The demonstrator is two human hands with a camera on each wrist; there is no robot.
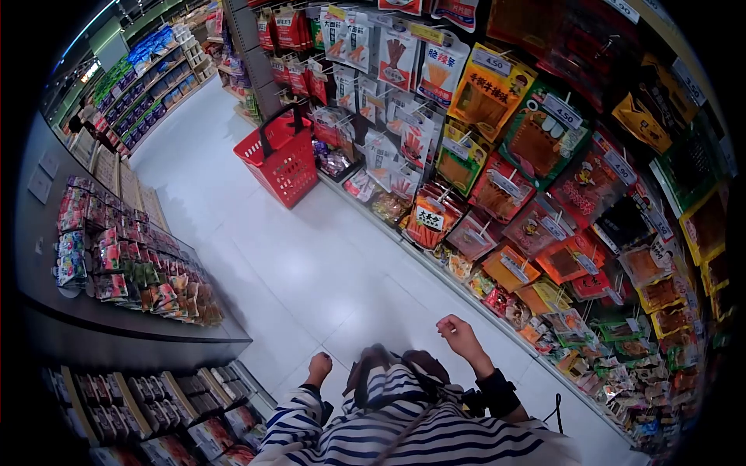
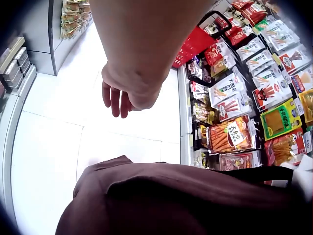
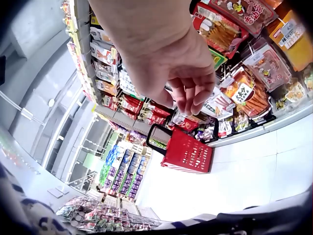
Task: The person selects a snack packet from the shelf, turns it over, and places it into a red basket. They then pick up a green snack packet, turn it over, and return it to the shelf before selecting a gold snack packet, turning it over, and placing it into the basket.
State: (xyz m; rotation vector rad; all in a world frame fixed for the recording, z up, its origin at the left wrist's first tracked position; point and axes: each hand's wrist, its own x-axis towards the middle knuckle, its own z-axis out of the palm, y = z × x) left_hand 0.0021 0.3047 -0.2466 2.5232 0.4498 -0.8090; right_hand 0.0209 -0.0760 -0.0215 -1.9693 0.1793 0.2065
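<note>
My left hand point(image 1: 319, 366) hangs low beside the body over the pale floor, its fingers loosely bent around nothing; the left wrist view shows the fingers point(image 2: 116, 100) drooping with nothing in them. My right hand point(image 1: 458, 335) is held out in front of the snack rack, also without anything in it. In the right wrist view its fingers point(image 3: 190, 93) are loosely curled, overlapping the hanging packets. Nearest to that side are an orange snack packet point(image 1: 510, 268) and other bagged snacks on hooks. A red shopping basket point(image 1: 278, 159) with a black handle stands on the floor further ahead, against the rack.
White tiled floor point(image 1: 287, 268) runs between the rack on the right and a dark display unit point(image 1: 148, 330) on the left, hung with small packets point(image 1: 109, 248). Boxed goods point(image 1: 148, 396) fill a low shelf at lower left. More stocked shelves point(image 1: 144, 97) stand far ahead.
</note>
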